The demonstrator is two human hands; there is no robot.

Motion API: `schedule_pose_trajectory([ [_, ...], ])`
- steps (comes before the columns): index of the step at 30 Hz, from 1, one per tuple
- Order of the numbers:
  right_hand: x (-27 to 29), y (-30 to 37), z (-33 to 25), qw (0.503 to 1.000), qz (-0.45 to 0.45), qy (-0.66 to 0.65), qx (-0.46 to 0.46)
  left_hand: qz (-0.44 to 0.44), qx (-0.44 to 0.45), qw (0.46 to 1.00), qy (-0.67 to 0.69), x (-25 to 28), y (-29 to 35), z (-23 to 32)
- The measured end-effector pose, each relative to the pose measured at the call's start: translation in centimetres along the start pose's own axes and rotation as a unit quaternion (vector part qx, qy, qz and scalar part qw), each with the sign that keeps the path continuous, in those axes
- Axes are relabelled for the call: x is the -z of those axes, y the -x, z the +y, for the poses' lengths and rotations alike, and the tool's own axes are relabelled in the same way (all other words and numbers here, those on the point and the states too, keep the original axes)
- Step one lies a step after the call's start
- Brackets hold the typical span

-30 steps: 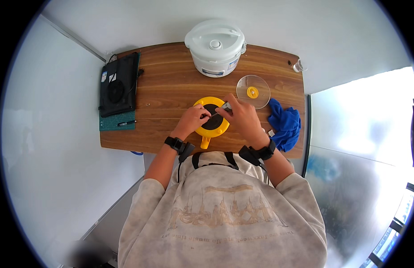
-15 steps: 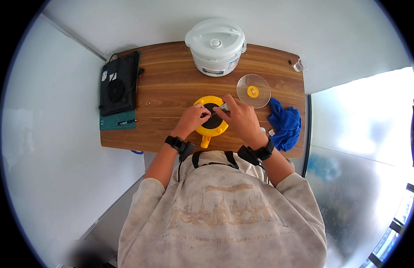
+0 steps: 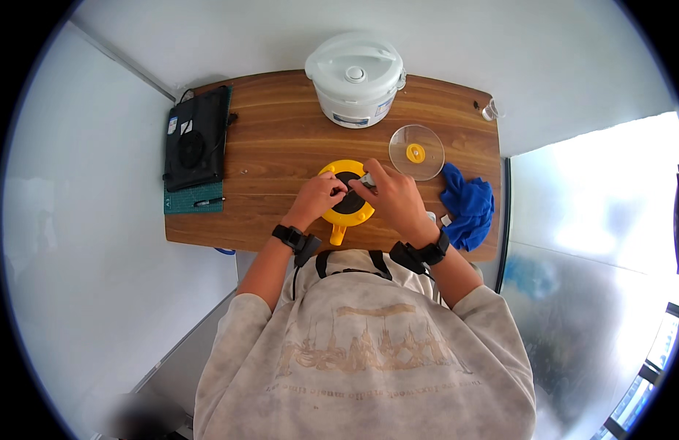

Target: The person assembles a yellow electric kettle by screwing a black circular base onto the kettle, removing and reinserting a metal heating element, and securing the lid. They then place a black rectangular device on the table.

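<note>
A round yellow appliance (image 3: 353, 218) with a dark centre (image 3: 348, 204) lies in front of me, its short handle (image 3: 338, 235) toward my body. My left hand (image 3: 321, 196) is at its left side, fingers pinched over the dark centre. Whatever sits between those fingertips is too small to make out. From the right, my right hand (image 3: 395, 196) grips a small white-and-grey cylindrical object (image 3: 367, 180), tilted toward the left fingertips. My fingers cover much of it, so I cannot tell its kind.
A white rice cooker (image 3: 354, 81) stands at the back. To its right are a clear glass lid (image 3: 427, 139), a blue cloth (image 3: 467, 205) and a small clear cup (image 3: 489, 111). At left, a black flat appliance (image 3: 196, 139) and a pen (image 3: 209, 201) rest on a green mat (image 3: 185, 202).
Both hands keep nearly the same place over the yellow appliance, with only slight finger movement. The whole view has shifted a little.
</note>
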State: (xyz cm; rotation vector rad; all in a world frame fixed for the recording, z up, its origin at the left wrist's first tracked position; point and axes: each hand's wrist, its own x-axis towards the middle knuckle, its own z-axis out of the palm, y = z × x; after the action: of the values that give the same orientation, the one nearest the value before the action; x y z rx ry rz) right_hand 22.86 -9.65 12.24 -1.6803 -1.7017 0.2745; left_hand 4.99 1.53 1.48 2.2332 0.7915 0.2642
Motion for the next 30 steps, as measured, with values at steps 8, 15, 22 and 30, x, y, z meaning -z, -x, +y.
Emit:
schedule_pose_trajectory([
  [8, -0.05, -0.01, 0.07, 1.000, -0.007, -0.006, -0.012, -0.001, 0.005, 1.000, -0.022, 0.11, -0.01, 0.29],
  [15, -0.23, -0.08, -0.02, 0.999, -0.017, -0.011, -0.032, 0.005, 0.000, 1.000, -0.004, -0.12, 0.07, 0.06],
  [22, -0.26, 0.13, -0.10, 1.000, -0.012, -0.014, -0.008, -0.002, -0.006, 1.000, -0.008, 0.19, 0.10, 0.38],
  [30, -0.51, 0.41, -0.17, 1.000, -0.004, 0.007, 0.000, -0.006, -0.002, 1.000, -0.017, 0.12, 0.15, 0.25],
])
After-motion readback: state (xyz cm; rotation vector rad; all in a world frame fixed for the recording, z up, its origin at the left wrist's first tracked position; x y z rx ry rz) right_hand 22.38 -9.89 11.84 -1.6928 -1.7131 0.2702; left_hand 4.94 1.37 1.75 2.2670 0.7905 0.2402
